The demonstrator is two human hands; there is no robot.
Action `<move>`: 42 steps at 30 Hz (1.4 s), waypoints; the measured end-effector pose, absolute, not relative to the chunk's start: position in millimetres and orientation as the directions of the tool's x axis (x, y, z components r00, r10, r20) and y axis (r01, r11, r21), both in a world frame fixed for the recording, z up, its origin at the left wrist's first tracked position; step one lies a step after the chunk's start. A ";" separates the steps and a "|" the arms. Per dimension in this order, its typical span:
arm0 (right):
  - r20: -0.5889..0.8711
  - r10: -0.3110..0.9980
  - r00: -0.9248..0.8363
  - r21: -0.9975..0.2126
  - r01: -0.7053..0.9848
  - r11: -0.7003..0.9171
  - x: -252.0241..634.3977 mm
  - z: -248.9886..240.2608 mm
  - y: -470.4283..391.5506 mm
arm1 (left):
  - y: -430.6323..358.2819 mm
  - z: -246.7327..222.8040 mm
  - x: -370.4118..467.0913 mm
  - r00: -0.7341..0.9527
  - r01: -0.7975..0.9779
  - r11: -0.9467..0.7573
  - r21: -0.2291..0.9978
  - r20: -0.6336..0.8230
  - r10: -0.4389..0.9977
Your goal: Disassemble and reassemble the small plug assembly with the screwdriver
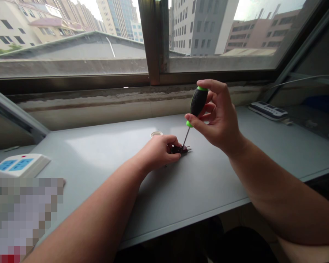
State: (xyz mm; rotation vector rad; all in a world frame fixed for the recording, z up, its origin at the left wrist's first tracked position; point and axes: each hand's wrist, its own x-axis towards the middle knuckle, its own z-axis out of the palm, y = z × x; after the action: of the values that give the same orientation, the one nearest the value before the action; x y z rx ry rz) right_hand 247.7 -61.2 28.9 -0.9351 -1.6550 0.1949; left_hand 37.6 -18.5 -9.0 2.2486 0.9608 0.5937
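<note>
In my right hand (pixel 218 117) is a screwdriver (pixel 199 102) with a black handle and bright green ends. The index finger rests on top of the handle, while the thumb and other fingers hold its sides. Its thin shaft slants down to a small dark plug (pixel 183 149) on the table, and the tip meets the plug's upper side. Metal prongs stick out from the plug to the right. My left hand (pixel 164 149) pinches the plug from the left between thumb and fingers, which hide part of it. Just behind the left hand lies a round whitish ring-shaped thing (pixel 156 134).
The grey table (pixel 98 153) runs beneath a window (pixel 153 76). At the left stands a white power strip (pixel 22 164) with blue sockets; another socket strip (pixel 268 110) lies at the back right. A blurred-out item (pixel 22 215) covers the lower left corner.
</note>
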 end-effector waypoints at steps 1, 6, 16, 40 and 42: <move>0.753 0.658 -0.013 -0.574 0.474 0.667 247.1 28.7 -61.7 | -19.0 -8.6 37.7 0.633 0.483 -0.541 0.688 0.153 0.759; 0.760 0.650 -0.005 -0.558 0.507 0.657 242.8 27.9 -62.8 | -20.8 -6.3 37.9 0.639 0.502 -0.543 0.673 0.134 0.758; 0.834 0.552 -0.017 -0.461 0.529 0.713 238.6 36.6 -59.5 | -18.0 -4.6 38.4 0.640 0.581 -0.551 0.600 0.083 0.764; 0.752 0.650 0.107 -0.643 -0.098 0.760 221.7 32.3 -36.7 | -17.0 -5.3 39.3 0.646 0.573 -0.559 0.599 0.090 0.758; 0.705 0.691 0.158 -0.690 -0.069 0.720 217.6 33.4 -35.5 | -16.8 -5.2 39.3 0.645 0.578 -0.561 0.592 0.090 0.759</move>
State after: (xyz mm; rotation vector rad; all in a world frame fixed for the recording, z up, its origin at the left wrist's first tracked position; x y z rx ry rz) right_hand 217.6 -35.5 33.4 -0.5824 -1.3109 0.5896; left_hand 39.3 -16.8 -5.2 2.3418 1.0413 0.4587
